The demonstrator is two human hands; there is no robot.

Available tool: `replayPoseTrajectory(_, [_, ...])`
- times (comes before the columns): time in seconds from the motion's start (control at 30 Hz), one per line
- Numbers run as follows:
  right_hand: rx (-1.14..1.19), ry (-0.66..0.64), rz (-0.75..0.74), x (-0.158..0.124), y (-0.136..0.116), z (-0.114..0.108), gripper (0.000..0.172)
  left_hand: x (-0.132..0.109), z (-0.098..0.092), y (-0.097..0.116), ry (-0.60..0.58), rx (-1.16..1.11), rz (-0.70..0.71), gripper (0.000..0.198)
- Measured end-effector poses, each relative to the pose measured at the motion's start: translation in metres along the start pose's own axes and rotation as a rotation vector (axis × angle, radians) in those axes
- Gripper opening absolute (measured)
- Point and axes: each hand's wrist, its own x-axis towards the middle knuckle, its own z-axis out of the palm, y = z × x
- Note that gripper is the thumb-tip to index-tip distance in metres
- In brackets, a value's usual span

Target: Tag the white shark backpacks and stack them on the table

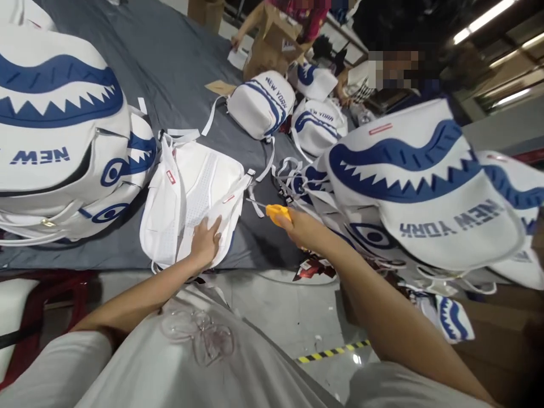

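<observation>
A white backpack [208,164] lies on the grey-covered table in front of me, its shoulder straps and padded back panel facing up. My left hand [206,243] rests on the lower part of that panel, fingers apart, pressing on the right strap and gripping nothing. To the right of the backpack, my right hand [304,229] is closed around the yellow handles of a pair of scissors [276,214]. Their thin metal blade points left toward the end of the strap, near a dangling white webbing end [257,207]. Whether the blade touches the webbing I cannot tell.
Stacked white-and-blue shark-mouth backpacks stand at left [55,85] and right [408,170]. Smaller "NEW YORK" bags [261,105] lie farther back. A cardboard box [267,42] and other people at work are beyond. The grey table cover [170,56] ends at the front edge near my body.
</observation>
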Motion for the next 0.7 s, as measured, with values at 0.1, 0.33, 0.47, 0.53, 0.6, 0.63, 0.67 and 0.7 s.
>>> replayPoseTrajectory(0.1, [-0.143, 0.062, -0.010, -0.010, -0.012, 0.006, 0.050, -0.004, 0.011, 0.016, -0.039, 0.432, 0.160, 0.060])
replayPoseTrajectory(0.33, [-0.037, -0.251, -0.025, -0.076, 0.004, 0.098, 0.041, -0.026, -0.076, -0.010, 0.296, 0.100, 0.206, 0.042])
replayPoseTrajectory(0.47, [0.105, -0.270, 0.012, -0.095, -0.011, 0.161, 0.034, -0.043, -0.137, -0.040, 0.456, -0.440, -0.336, 0.018])
replayPoseTrajectory(0.53, [0.100, -0.233, 0.049, -0.092, -0.028, 0.183, 0.033, -0.041, -0.148, -0.046, 0.338, -0.656, -0.500, 0.017])
replayPoseTrajectory(0.6, [0.078, -0.183, 0.068, -0.087, -0.042, 0.200, 0.033, -0.035, -0.148, -0.047, 0.252, -0.863, -0.581, 0.021])
replayPoseTrajectory(0.63, [0.069, -0.163, 0.064, -0.084, -0.047, 0.206, 0.033, -0.031, -0.146, -0.046, 0.227, -0.958, -0.607, 0.022])
replayPoseTrajectory(0.67, [0.063, -0.150, 0.055, -0.081, -0.050, 0.212, 0.033, -0.028, -0.144, -0.045, 0.202, -1.032, -0.617, 0.022])
replayPoseTrajectory(0.7, [0.060, -0.141, 0.050, -0.078, -0.053, 0.217, 0.034, -0.025, -0.141, -0.045, 0.168, -1.097, -0.617, 0.024])
